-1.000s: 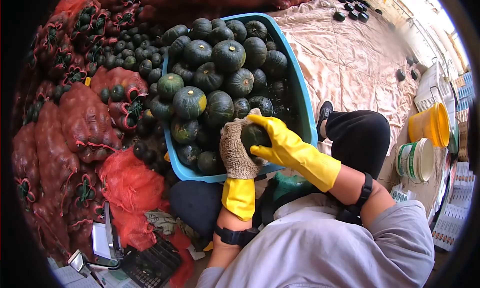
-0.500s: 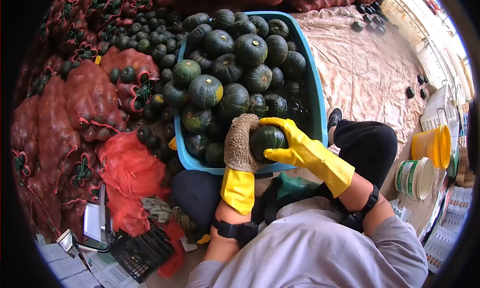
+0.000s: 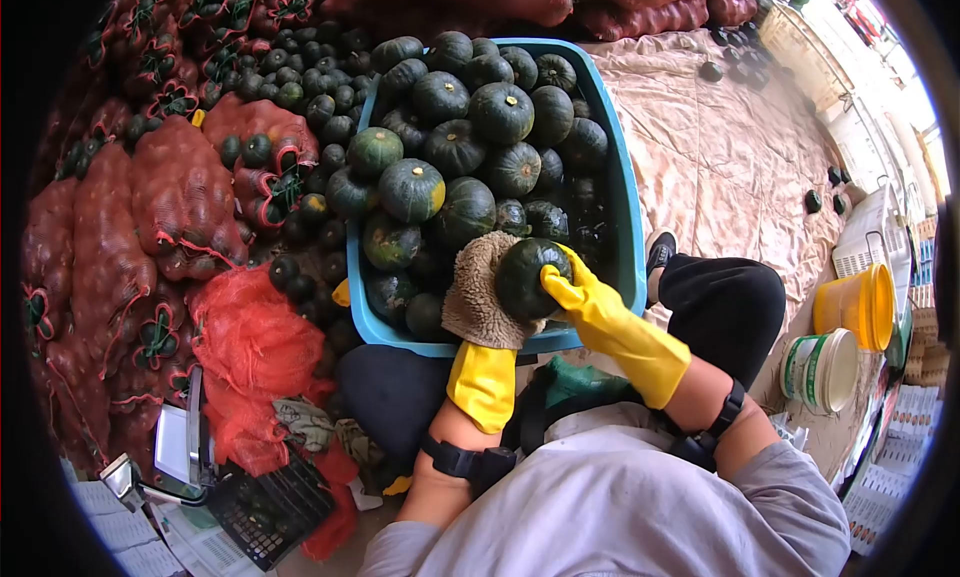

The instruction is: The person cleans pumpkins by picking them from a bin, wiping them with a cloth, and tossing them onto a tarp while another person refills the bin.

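- Squash [image 3: 530,280], round and dark green, was up between two hands, just over the near rim of the blue tub [image 3: 632,217]!
- Left hand [image 3: 478,307], wrapped in a shaggy brown mitt [image 3: 492,322], had its grip cupped snugly against the left side; its fingers were out of sight.
- Right hand [image 3: 585,302], in a yellow rubber glove [image 3: 640,347], had a partly open, curved grip on the right side, thumb on the skin.
- Handling, by the look of it: stiff, fairly weighty, hard-shelled, and slippery if that shine was wet. Best hold: both palms round the widest part, mitt nap for friction.
- Beyond, other squashes [image 3: 502,113] were heaped in the tub.
- Farther out, red mesh sacks [image 3: 185,192] crowded the left; pale cloth [image 3: 720,167] and a yellow bucket [image 3: 860,307] lay right.
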`<state>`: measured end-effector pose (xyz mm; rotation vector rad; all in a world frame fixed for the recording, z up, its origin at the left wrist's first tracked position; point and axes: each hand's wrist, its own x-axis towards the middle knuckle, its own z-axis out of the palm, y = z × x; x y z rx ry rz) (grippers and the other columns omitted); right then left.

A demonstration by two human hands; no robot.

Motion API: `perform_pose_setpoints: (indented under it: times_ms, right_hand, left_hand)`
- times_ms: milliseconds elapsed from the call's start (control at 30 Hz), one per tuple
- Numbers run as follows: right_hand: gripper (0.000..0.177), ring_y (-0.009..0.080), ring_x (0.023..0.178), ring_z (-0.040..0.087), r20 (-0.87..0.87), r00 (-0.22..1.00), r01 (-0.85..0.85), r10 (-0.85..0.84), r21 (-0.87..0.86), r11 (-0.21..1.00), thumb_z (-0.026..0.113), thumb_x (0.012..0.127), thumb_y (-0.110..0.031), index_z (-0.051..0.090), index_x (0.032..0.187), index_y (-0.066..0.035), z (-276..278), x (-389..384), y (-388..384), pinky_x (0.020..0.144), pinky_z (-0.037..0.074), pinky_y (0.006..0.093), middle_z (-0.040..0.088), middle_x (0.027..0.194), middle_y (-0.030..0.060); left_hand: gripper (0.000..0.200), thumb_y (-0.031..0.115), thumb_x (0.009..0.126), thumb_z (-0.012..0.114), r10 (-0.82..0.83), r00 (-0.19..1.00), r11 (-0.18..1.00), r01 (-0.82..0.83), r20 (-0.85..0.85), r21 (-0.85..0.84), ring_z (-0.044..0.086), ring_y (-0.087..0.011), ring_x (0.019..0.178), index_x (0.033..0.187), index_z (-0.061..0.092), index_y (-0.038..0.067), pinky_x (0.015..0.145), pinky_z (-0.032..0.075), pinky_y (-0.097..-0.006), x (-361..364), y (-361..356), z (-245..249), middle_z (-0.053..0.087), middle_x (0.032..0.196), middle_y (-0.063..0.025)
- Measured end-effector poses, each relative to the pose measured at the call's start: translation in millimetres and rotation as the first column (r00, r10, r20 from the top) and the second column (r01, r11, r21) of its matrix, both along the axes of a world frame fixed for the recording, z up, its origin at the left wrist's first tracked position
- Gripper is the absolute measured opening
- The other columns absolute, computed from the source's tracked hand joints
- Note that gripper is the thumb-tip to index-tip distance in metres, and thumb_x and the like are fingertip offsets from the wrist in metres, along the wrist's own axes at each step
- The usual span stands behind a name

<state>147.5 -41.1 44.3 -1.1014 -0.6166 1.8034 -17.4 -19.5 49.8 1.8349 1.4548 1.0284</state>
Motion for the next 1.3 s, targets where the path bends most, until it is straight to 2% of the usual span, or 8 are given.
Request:
perform_pose_setpoints:
  times_ms: [167,267,367,500,633,767,1133,1300]
  right_hand:
    - [0.084,0.0254,0.114,0.070,0.727,0.679,-0.202,0.103,0.050,0.978,0.093,0.084,-0.037,0.050,0.150,-0.006,2.5,14.8,-0.8,0.100,0.056,0.0355,0.071,0.122,0.0169]
    - [0.075,0.0230,0.114,0.071,0.733,0.631,-0.363,0.253,-0.009,0.932,0.090,0.087,-0.041,0.057,0.145,-0.005,39.1,64.9,11.5,0.103,0.054,0.0344,0.073,0.122,0.0141]
    - [0.046,0.0263,0.132,0.066,-0.133,0.980,0.175,-0.146,0.248,0.953,0.073,0.104,-0.027,0.062,0.143,-0.006,19.0,143.2,70.1,0.115,0.054,0.0398,0.067,0.144,0.0167]
    - [0.056,0.0275,0.121,0.071,0.003,0.831,0.471,-0.556,0.527,0.708,0.073,0.102,-0.037,0.060,0.147,-0.008,42.7,137.3,103.5,0.106,0.058,0.0416,0.072,0.133,0.0143]
    - [0.068,0.0320,0.112,0.073,0.965,-0.168,-0.835,-0.200,-0.032,0.550,0.081,0.089,-0.031,0.057,0.148,-0.009,-28.0,102.3,95.4,0.090,0.059,0.0473,0.071,0.123,0.0182]
    - [0.067,0.0302,0.112,0.074,0.837,-0.544,-0.384,0.066,-0.318,0.867,0.086,0.082,-0.028,0.060,0.142,-0.012,-66.7,24.0,96.0,0.090,0.060,0.0472,0.072,0.126,0.0161]
    - [0.092,0.0341,0.122,0.072,0.931,-0.142,-0.531,0.337,-0.359,0.767,0.095,0.074,-0.048,0.059,0.149,-0.007,-41.6,58.1,74.1,0.102,0.057,0.0401,0.072,0.134,0.0211]
    - [0.072,0.0394,0.129,0.066,0.511,0.856,-0.027,-0.072,0.183,0.983,0.091,0.085,-0.039,0.061,0.144,-0.009,34.5,35.1,3.3,0.113,0.050,0.0453,0.067,0.139,0.0241]
  left_hand:
    - [0.052,0.018,0.068,0.094,0.043,0.953,0.994,-0.011,-0.299,0.107,0.070,-0.0382,0.109,0.111,0.067,0.009,0.100,0.057,-0.0452,11.0,0.5,-3.4,0.074,0.113,-0.0129]
    - [0.033,0.032,0.082,0.075,0.157,0.866,0.965,-0.034,0.474,-0.258,0.072,-0.0356,0.097,0.102,0.074,0.007,0.089,0.057,-0.0515,8.3,7.8,-46.0,0.078,0.102,-0.0130]
    - [0.048,0.049,0.095,0.058,0.767,0.133,0.540,0.396,0.628,-0.743,0.070,-0.0318,0.080,0.098,0.080,0.006,0.072,0.057,-0.0558,13.3,14.0,28.0,0.079,0.095,-0.0118]
    - [0.042,0.043,0.098,0.059,0.638,0.332,0.636,0.282,0.695,-0.718,0.071,-0.0234,0.077,0.103,0.079,0.006,0.069,0.059,-0.0426,18.8,16.1,13.2,0.080,0.095,-0.0088]
    - [0.030,0.028,0.089,0.069,0.138,0.852,0.929,0.065,0.506,-0.364,0.074,-0.0208,0.085,0.105,0.078,0.006,0.077,0.060,-0.0377,22.9,8.7,3.9,0.080,0.100,-0.0081]
    - [0.029,0.014,0.080,0.079,-0.042,0.996,0.998,0.045,0.074,-0.038,0.076,-0.0182,0.094,0.108,0.077,0.005,0.085,0.061,-0.0327,16.5,5.6,5.0,0.081,0.106,-0.0074]
    - [0.028,-0.001,0.079,0.076,-0.032,0.999,0.996,0.030,0.026,0.089,0.078,-0.0179,0.098,0.106,0.078,0.006,0.088,0.062,-0.0292,13.7,10.6,-14.8,0.082,0.108,-0.0067]
    - [0.026,0.010,0.091,0.066,-0.092,0.995,0.992,0.088,-0.035,-0.095,0.075,-0.0250,0.112,0.116,0.072,0.001,0.103,0.058,-0.0380,24.3,6.7,11.5,0.078,0.120,-0.0147]
